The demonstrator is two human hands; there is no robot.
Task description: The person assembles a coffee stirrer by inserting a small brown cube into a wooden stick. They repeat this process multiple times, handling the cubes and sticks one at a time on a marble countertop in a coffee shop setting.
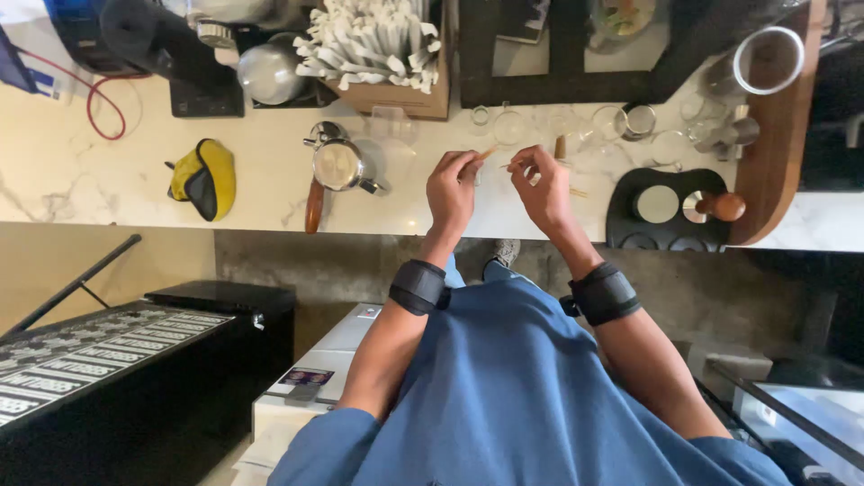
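Head view looks down on two bare hands raised side by side over the marble bench [108,180]. A thin wooden stick [487,153] pokes out to the right of the left hand [452,189], toward the gap between the hands; that hand is closed around it, finger and thumb tips pinched at its lower end. The right hand [543,187] sits just beside it, fingers curled in and tips pinched on something small and pale that is too small to make out. Both palms face away from the camera, wrists bent up, forearms running down and apart toward blue sleeves, each wrist wearing a black band [418,286]. Left of the hands a small steel jug [340,165] stands on the bench, and farther left lies a yellow and black cloth [207,177]. Clear glasses [513,126] stand on the far side of the hands, and a black tray [664,211] lies to the right.
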